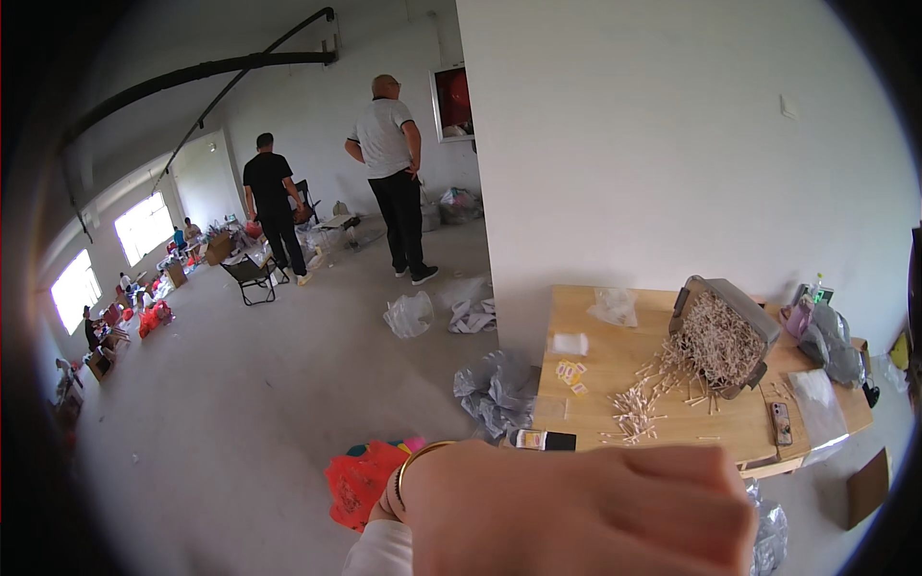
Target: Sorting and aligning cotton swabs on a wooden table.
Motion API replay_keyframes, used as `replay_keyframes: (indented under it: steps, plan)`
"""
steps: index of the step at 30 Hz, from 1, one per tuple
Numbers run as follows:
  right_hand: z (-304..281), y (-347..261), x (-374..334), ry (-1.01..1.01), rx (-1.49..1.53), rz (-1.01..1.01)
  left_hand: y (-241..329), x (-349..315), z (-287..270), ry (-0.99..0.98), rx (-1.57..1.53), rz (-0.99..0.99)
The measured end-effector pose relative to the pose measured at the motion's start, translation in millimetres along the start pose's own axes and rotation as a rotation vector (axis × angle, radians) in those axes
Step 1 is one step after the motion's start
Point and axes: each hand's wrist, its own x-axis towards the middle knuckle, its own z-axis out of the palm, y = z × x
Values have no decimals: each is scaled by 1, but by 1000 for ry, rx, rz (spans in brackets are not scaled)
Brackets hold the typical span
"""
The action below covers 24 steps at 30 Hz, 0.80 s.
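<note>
Close up at the bottom, my left hand (pixel 576 514) reaches across from the lower left, with a gold bracelet (pixel 408 475) and a white sleeve (pixel 379 549) at its wrist. Its fingers curl downward like a fist, and anything inside them is hidden. Beyond it is a wooden table (pixel 567 408). There a grey plastic bin (pixel 744 312) lies tipped on its side, and cotton swabs (pixel 639 413) spill out toward the near left. A phone (pixel 781 422) rests right of the pile. My right hand is out of view.
Yellow-and-white labels (pixel 570 372) and a white packet (pixel 570 344) lie at the table's left. Grey plastic bags (pixel 495 389) and a red bag (pixel 360 485) sit on the floor. Two people (pixel 389 154) stand farther off near a folding chair (pixel 252 278).
</note>
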Motion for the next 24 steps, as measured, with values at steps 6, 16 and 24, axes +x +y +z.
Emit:
replay_keyframes:
  steps: [6, 16, 24]
  plan:
    - [1, 34, -7, 8, -1, -23, 5, 8, 54, 501, -187, 44]
    - [-33, -56, -49, -1, 8, -48, 17, -15, 46, -4, -337, -41]
    - [4, -5, -10, 15, -127, -58, 13, -26, 79, 319, -495, -104]
